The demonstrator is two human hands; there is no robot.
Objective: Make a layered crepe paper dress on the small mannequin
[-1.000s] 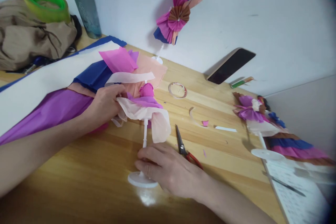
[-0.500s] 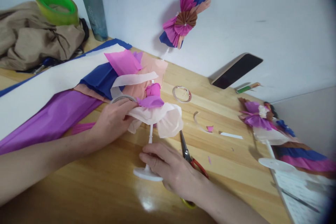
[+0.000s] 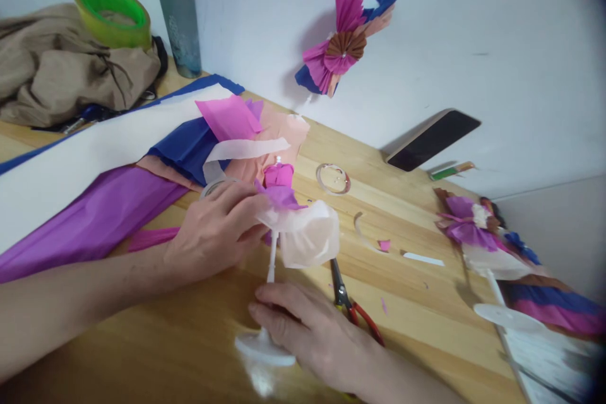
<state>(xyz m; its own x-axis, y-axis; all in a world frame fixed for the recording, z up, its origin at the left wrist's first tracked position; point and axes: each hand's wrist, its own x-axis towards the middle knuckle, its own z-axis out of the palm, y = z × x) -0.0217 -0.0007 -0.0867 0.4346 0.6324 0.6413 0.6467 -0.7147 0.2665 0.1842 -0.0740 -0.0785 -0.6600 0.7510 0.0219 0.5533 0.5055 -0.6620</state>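
L hand (image 3: 215,227) pinching wht paper (image 3: 310,237), R hand (image 3: 307,334) curled rnd stand (image 3: 272,262) — scissors (image 3: 341,293) beside, phone (image 3: 434,139) by wall (image 3: 473,19).

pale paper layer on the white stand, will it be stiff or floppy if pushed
The pale paper layer is probably floppy, drooping in soft folds beside the thin white stem. It is likely light, as it looks thin. It may crease easily where the left hand touches its edge.

And the white paper (image 3: 310,238) looked thin and matt at the left fingers (image 3: 249,211)! The stand (image 3: 272,259) in the right fingers (image 3: 279,298) was smooth plastic, scissors (image 3: 340,292) beyond them had metal blades, and the wooden counter (image 3: 189,341) below gleamed!
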